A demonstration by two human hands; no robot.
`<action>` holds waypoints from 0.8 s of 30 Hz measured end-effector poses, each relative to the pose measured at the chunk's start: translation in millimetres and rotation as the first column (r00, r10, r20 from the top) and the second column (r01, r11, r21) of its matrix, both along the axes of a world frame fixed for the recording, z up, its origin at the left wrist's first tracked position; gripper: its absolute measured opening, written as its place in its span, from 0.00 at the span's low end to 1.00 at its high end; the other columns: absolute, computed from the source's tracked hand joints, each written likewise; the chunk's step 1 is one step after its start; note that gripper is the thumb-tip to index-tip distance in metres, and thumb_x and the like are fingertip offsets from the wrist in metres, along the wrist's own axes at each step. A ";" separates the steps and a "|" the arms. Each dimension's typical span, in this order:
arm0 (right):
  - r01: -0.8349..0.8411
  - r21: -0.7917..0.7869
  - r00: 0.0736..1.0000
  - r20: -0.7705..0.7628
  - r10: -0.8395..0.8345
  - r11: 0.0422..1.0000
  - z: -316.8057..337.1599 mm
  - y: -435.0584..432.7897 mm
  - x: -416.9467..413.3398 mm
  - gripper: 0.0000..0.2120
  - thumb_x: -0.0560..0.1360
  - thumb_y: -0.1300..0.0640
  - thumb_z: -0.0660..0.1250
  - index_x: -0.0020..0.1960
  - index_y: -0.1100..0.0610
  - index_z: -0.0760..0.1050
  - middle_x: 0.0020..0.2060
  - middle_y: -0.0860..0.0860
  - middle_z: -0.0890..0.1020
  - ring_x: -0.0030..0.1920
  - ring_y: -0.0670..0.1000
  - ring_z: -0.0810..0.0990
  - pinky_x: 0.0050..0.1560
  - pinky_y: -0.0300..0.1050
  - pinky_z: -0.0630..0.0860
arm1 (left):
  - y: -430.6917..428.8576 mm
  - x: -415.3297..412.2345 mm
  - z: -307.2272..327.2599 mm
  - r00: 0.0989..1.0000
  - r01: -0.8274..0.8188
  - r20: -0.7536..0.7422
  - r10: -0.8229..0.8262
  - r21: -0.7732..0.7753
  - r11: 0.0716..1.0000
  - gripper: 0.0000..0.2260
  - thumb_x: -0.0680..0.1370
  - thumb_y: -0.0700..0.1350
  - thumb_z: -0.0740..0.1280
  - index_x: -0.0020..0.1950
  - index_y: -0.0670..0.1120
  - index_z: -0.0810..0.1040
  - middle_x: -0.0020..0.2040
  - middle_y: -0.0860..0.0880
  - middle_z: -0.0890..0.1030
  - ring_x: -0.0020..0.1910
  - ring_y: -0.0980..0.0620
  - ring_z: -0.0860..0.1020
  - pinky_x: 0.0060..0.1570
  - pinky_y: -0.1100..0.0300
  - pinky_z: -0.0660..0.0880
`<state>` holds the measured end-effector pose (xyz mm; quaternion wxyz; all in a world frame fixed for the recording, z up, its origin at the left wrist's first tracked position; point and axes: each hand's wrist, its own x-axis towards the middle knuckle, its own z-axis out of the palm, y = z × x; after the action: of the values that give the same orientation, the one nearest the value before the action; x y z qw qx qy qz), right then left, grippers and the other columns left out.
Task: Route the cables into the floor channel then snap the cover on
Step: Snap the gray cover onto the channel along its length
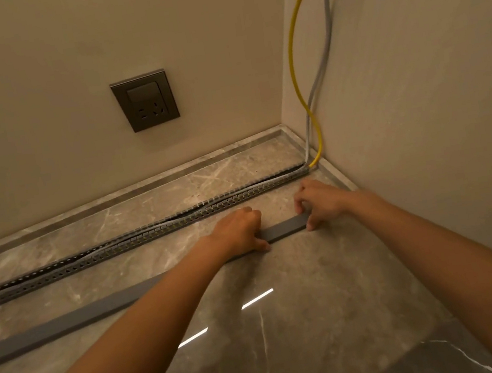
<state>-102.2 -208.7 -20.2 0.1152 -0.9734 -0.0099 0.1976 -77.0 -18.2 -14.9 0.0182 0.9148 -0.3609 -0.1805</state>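
Observation:
A long grey slotted floor channel (155, 233) runs across the marble floor from the left edge to the right corner. A yellow cable (294, 59) and a grey cable (323, 61) come down the corner wall and lie inside the channel. The flat grey cover strip (75, 319) lies on the floor in front of the channel, parallel to it. My left hand (238, 229) grips the strip near its right end, fingers curled over it. My right hand (321, 200) pinches the strip's very end (289, 226).
A dark grey wall socket with switch (144, 100) sits on the back wall above a stone skirting (141, 186). The right wall stands close beside my right arm. The glossy marble floor (292, 324) shows bright light reflections.

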 end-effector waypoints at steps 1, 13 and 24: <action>-0.015 -0.001 1.000 0.017 0.015 1.000 -0.9 0.4 -0.6 0.20 0.67 0.58 0.75 0.56 0.62 0.76 0.60 0.59 0.70 0.62 0.57 0.69 0.60 0.44 0.68 | -0.1 -2.1 -1.2 1.000 0.001 0.004 -0.001 -0.002 1.000 0.19 0.75 0.52 0.68 0.57 0.39 0.74 0.60 0.41 0.75 0.58 0.43 0.74 0.54 0.51 0.72; 0.030 0.053 0.980 0.197 -0.040 0.998 -3.3 -6.5 13.4 0.15 0.74 0.58 0.68 0.58 0.59 0.71 0.59 0.56 0.77 0.59 0.57 0.75 0.58 0.49 0.71 | 6.5 17.9 2.4 0.982 -0.187 0.027 0.188 -0.039 0.982 0.22 0.75 0.46 0.69 0.64 0.40 0.66 0.61 0.40 0.75 0.58 0.40 0.75 0.54 0.49 0.73; 0.008 -0.036 0.951 0.310 0.003 0.999 -4.6 -14.8 40.7 0.09 0.74 0.57 0.68 0.52 0.61 0.77 0.56 0.58 0.79 0.58 0.57 0.75 0.58 0.51 0.72 | -16.9 42.7 -10.0 0.951 -0.074 0.296 0.093 -0.077 0.994 0.16 0.76 0.46 0.66 0.61 0.41 0.72 0.64 0.44 0.69 0.62 0.45 0.68 0.63 0.54 0.66</action>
<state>-61.5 -223.5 -24.8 0.0944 -0.9944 -0.0229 0.0425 -34.3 -35.2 -24.9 0.0009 0.9449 -0.3262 -0.0274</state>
